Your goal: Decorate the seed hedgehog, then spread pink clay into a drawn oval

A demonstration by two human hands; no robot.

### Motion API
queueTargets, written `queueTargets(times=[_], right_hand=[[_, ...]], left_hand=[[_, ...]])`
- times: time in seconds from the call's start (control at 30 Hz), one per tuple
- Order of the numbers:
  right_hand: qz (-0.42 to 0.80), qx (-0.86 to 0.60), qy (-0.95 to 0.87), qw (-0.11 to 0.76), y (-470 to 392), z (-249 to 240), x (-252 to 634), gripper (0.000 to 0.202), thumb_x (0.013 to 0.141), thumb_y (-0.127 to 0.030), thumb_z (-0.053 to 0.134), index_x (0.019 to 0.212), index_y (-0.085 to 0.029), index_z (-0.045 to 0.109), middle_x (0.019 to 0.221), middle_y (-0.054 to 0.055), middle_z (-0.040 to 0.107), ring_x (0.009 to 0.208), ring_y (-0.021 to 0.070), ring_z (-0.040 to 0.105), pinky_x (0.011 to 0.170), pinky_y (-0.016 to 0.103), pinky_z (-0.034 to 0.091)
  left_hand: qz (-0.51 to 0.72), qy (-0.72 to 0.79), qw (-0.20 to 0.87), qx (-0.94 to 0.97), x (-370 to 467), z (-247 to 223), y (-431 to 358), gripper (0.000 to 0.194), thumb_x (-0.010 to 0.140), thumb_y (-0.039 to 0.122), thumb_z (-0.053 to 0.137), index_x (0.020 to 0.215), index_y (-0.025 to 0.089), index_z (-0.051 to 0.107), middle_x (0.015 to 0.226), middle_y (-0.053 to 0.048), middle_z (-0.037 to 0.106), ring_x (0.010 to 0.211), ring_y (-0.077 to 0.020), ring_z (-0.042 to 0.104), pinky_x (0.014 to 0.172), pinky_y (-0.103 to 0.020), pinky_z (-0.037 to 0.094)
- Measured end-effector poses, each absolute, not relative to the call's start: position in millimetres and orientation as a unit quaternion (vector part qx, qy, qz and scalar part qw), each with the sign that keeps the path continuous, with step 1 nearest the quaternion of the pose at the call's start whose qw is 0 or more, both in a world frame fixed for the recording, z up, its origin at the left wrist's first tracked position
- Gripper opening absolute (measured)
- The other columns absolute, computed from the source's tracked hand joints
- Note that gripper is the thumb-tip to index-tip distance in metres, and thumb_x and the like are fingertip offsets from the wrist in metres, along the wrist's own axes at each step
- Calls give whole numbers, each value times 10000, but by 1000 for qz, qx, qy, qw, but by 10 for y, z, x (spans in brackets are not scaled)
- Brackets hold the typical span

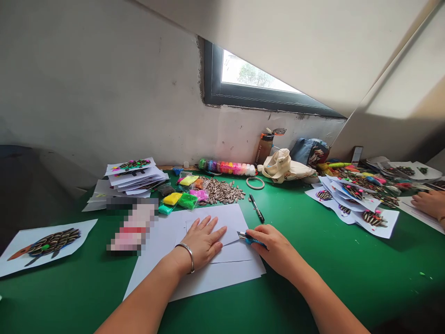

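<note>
White sheets of paper lie in front of me on the green table, with smaller pieces on top. My left hand rests flat on them, fingers spread, a silver bangle at its wrist. At the right side of the sheets, my right hand is closed around a blue utility knife. The knife's blade points left over the smaller paper. Just beyond the right hand lies a black pen. Sunflower seeds are heaped behind the paper, beside packets of coloured clay.
Stacked seed-picture cards stand at the left, with a fish picture nearer me. More cards lie right. Along the wall are a bottle, a cloth bag and a tape ring. Another person's hand shows far right.
</note>
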State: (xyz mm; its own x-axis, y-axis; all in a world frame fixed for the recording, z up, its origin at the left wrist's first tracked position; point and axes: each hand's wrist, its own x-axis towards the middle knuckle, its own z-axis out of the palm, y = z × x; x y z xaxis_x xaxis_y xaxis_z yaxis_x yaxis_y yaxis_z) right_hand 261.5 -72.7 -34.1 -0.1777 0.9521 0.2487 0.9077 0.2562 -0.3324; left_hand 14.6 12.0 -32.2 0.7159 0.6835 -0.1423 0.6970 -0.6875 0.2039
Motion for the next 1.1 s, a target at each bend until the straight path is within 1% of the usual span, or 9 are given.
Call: queueTargets(times=[0.27,0.43,0.63,0.87,1.1], right_hand=[[36,-625,-752,205,-701,-313,2678,328,853,-210,518,1150,-299,627,1017,50,637,933,207,575,796,322,493],[59,-599,-776,189,-698,-284,2632,355,838,-174,532,1146,-322,626,1018,39,635,922,192,578,805,302,489],[81,-578,-790,190,-717,-288,2666,353,836,-172,543,1147,-314,630,1010,42,638,932,189,578,817,293,486],[91,-573,-790,195,-778,-305,2726,344,852,-188,530,1162,-305,622,1029,50,633,960,197,569,828,314,489],[46,-587,-787,185,-816,-328,2615,361,853,-159,506,1168,-295,618,1000,49,636,919,193,569,809,312,493]], left_hand=[[-29,375,123,919,143,-305,106,489,930,467,297,1410,377,289,1526,-56,211,1397,-301,119,1093,-563,121],[-28,374,123,919,144,-319,110,493,928,477,294,1410,375,291,1524,-70,214,1395,-313,118,1092,-563,115],[-30,380,122,916,148,-326,107,498,927,511,278,1412,396,269,1530,-53,195,1398,-315,102,1089,-573,100],[-26,374,136,917,150,-305,94,556,908,595,239,1416,373,273,1532,-68,170,1399,-326,84,1091,-571,67],[-36,376,137,916,170,-279,80,645,861,681,214,1423,366,254,1535,-65,150,1399,-339,60,1087,-580,47]])
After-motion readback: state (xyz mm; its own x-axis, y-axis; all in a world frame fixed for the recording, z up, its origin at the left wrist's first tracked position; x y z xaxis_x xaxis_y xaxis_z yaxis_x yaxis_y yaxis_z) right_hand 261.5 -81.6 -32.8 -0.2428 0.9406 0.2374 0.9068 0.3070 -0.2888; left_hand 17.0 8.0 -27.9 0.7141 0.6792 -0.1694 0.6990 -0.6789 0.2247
